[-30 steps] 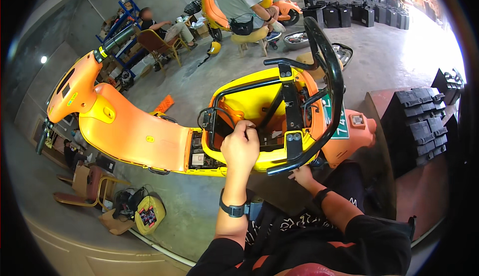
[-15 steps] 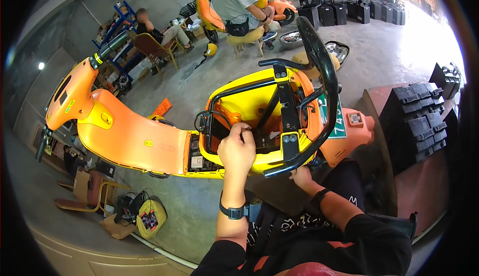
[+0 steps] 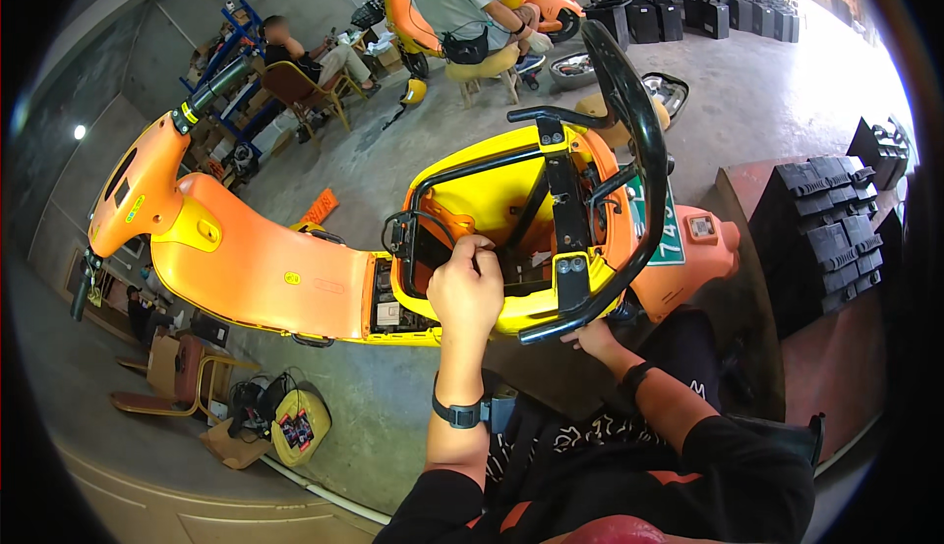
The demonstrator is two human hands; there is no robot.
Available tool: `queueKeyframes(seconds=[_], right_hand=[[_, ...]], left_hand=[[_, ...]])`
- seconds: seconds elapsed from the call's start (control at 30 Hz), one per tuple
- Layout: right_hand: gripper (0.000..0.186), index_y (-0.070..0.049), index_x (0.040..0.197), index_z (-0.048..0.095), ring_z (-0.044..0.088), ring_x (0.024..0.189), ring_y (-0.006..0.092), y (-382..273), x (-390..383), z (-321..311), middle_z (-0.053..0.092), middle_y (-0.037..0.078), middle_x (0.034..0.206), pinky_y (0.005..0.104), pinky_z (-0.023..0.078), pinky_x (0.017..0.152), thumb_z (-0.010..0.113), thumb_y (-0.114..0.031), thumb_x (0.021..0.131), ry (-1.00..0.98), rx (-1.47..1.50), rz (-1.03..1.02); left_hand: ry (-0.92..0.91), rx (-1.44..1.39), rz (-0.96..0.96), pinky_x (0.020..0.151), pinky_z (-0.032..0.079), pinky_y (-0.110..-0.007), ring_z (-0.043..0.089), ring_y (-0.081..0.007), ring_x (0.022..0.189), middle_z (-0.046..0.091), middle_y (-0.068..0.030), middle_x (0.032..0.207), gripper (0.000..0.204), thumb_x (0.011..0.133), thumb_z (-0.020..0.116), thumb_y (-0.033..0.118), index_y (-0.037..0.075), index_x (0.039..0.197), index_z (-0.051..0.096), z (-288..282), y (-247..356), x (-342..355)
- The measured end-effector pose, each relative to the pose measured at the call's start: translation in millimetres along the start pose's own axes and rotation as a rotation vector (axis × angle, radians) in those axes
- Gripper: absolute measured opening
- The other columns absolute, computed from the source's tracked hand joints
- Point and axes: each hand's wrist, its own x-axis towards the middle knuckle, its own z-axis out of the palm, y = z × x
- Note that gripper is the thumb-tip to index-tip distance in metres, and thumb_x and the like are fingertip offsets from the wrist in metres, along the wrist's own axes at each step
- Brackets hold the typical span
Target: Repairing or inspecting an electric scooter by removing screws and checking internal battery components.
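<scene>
An orange and yellow scooter (image 3: pixel 246 249) is stood across the middle of the scene, its front end placed at the left. Near left, a chair (image 3: pixel 187 372) is seen, with a yellow bag (image 3: pixel 303 436) on the floor to its right. On the far side, a stool (image 3: pixel 484 68) is occupied by a seated person (image 3: pixel 452 3).

At the centre, the left hand (image 3: pixel 465 290) is held over the near left rim (image 3: pixel 526 318) of the scooter's open compartment. Its fingers are curled toward a fist, the tips hidden; whether anything is gripped cannot be told. To its right, the opening is crossed by a black bracket (image 3: pixel 565 200).

The right hand (image 3: pixel 594 338) is lowered beneath the near end of a black rail (image 3: pixel 651 166). It is partly open, its fingertips partly covered; what it has hold of cannot be told.

Beyond the rail, a green plate (image 3: pixel 666 234) is mounted near the tail. Farther right, black boxes (image 3: pixel 821 215) are grouped on a reddish platform (image 3: pixel 831 387).
</scene>
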Motion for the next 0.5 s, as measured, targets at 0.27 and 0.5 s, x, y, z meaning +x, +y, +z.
queueKeyframes(seconds=[0.27,0.5], right_hand=[[0.029,-0.002,0.123,0.04,0.068,0.088,0.0262,3,-1,5,0.06,0.013,0.115,0.0303,0.052,0.06,0.038,-0.009,0.096,0.037,0.044,-0.068],[0.03,-0.001,0.121,0.04,0.068,0.085,0.0268,9,3,7,0.061,0.014,0.11,0.0296,0.051,0.058,0.034,-0.004,0.092,0.078,0.085,-0.076]], left_hand=[[0.015,-0.007,0.003,0.062,0.05,-0.045,0.063,-0.0368,0.066,0.064,-0.0151,0.069,0.014,0.082,0.053,0.021,0.014,0.085,0.065,-1,1,-2],[-0.04,0.021,-0.056,0.066,0.05,-0.041,0.064,-0.0362,0.071,0.066,-0.0151,0.075,0.015,0.083,0.052,0.016,0.01,0.086,0.065,-4,6,0]])
